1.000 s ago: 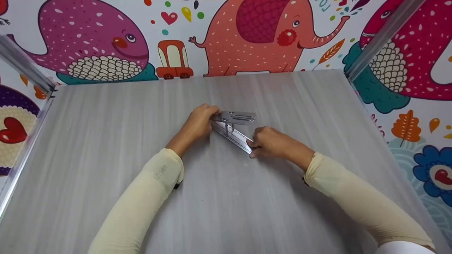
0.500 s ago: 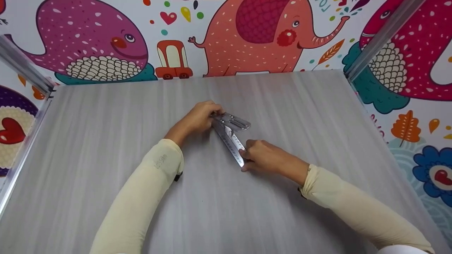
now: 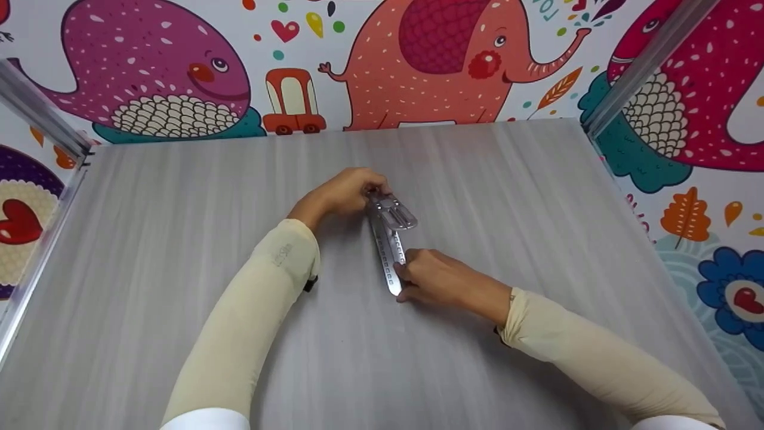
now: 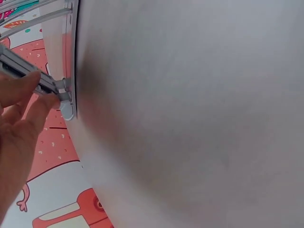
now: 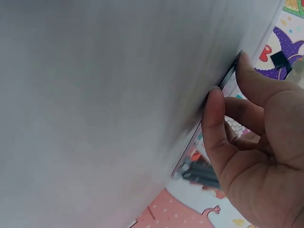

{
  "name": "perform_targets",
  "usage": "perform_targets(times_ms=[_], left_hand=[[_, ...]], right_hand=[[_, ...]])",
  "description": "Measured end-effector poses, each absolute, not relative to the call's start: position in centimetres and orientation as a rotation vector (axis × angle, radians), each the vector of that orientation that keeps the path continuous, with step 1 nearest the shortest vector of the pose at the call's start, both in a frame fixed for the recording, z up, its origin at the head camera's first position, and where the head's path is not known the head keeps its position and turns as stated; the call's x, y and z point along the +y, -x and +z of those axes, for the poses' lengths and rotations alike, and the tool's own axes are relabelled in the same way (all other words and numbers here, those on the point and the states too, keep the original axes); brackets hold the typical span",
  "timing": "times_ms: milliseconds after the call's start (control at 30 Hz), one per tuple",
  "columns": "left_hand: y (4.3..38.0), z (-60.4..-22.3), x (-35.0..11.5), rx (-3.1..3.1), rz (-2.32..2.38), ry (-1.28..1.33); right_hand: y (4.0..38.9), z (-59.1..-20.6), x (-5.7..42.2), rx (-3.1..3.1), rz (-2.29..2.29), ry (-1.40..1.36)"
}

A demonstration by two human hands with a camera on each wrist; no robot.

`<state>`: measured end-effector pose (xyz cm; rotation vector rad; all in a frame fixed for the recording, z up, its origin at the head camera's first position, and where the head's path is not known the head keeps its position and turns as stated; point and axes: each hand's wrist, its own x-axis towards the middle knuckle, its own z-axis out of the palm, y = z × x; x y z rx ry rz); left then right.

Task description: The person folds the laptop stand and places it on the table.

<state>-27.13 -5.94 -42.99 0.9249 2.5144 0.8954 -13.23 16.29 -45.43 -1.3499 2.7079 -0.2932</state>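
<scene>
left hand point(image 3: 349, 190) grip pinches metal plate point(image 3: 394, 212), right hand point(image 3: 439, 276) pinches base point(image 3: 388, 263) at near end. seems positioning step; next likely calls for steadying base.

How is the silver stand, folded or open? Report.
Open: the silver stand has its upper part angled away from its base, leaving a gap between.

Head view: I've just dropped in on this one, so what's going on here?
A person's left hand pinches a hinged metal stand near its far end, while the right hand grips the near end of its slotted base. The base lies on the grey table, and the upper plate is raised at an angle over it, so the stand is partly open.
</scene>
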Motion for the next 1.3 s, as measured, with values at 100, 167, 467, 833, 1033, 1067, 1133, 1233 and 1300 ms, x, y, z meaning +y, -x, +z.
perform_targets(times_ms=[100, 167, 467, 833, 1033, 1067, 1133, 1233, 1300], left_hand=[[27.4, -43.0, -5.6, 2.494, 0.894, -0.946], [27.6, -43.0, -5.5, 2.486, 0.891, -0.956], [27.8, -42.9, -5.1, 2.462, 0.908, -0.952], [27.7, -43.3, -4.9, 2.477, 0.923, -0.981], [27.5, -43.6, -5.1, 2.472, 0.941, -0.974], [27.4, -43.6, -5.2, 2.472, 0.941, -0.971], [27.4, -43.7, -5.1, 2.478, 0.934, -0.966], [27.2, -43.7, -5.1, 2.482, 0.918, -0.969], [27.1, -43.6, -5.2, 2.486, 0.913, -0.975]], right_hand=[[12.8, -45.5, 15.7, 2.733, -0.306, 1.302], [12.6, -45.5, 15.5, 2.753, -0.315, 1.262], [12.2, -45.5, 14.4, 2.780, -0.331, 1.170], [11.7, -45.6, 14.0, 2.848, -0.195, 1.193], [11.4, -45.7, 14.0, 2.890, -0.115, 1.229], [11.2, -45.7, 14.0, 2.906, -0.082, 1.251], [10.9, -45.8, 14.0, 2.943, 0.003, 1.300], [10.4, -45.8, 13.9, 2.990, 0.174, 1.426], [10.2, -45.8, 13.7, 3.012, 0.241, 1.486]])
